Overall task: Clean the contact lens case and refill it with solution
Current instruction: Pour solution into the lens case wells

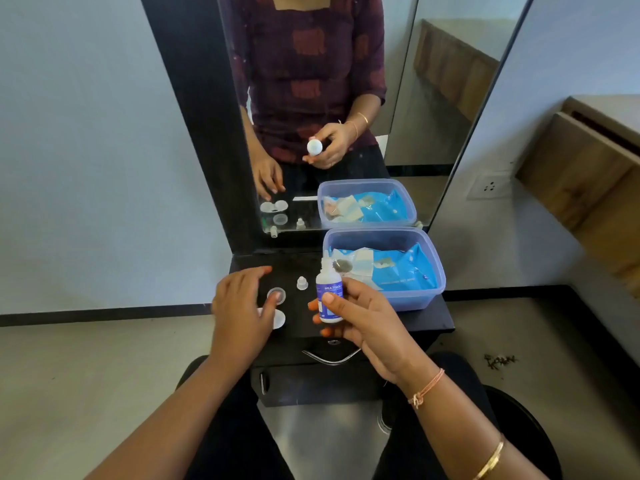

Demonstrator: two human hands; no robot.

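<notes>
Your left hand (pixel 239 306) hovers low over the worktop (pixel 398 323). Its fingers (pixel 271 307) are spread and relaxed, gripping nothing, and one fingertip rests at the edge of the open lens case (pixel 274 292). Nearer you lies a white disc (pixel 280 320), half hidden by that hand; I cannot tell whether it is a lid or the second well. To the right stands the bottle cap (pixel 302 283), off and apart from the case. Next comes the solution bottle (pixel 328 289), upright and uncapped, with your right hand (pixel 363 323) wrapped round it and the thumb on the label. Furthest right sits the tub (pixel 434 268) of blue packets. The risks, as I judge them:
- Your fingertip may dirty the well.
- The light case may skid as you tip the bottle.
- A hard squeeze may overflow it.
- The nozzle may touch the rim.
</notes>
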